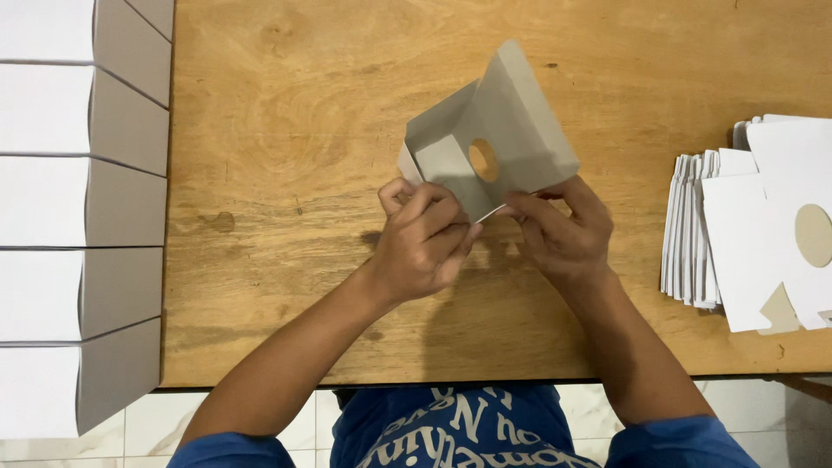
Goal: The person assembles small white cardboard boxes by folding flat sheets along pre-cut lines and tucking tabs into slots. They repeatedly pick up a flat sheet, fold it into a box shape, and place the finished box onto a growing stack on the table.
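wooden desk (pixel 286 130): mid-fold on a grey die-cut carton blank (pixel 503 130), left hand (pixel 425 243) and right hand (pixel 563 230) both pinched on its near edge, next likely needs tucking that flap.

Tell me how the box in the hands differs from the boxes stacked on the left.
The held box is half-folded, its flaps open and grey inside showing; the stacked boxes are closed. The held box shows a round hole; the stacked boxes show none. Both hands, left and right, grip it; nobody touches the stacked boxes. Both are grey-and-white card.

The person wears a blue short-sleeved shirt with white lettering; both forearms bare.
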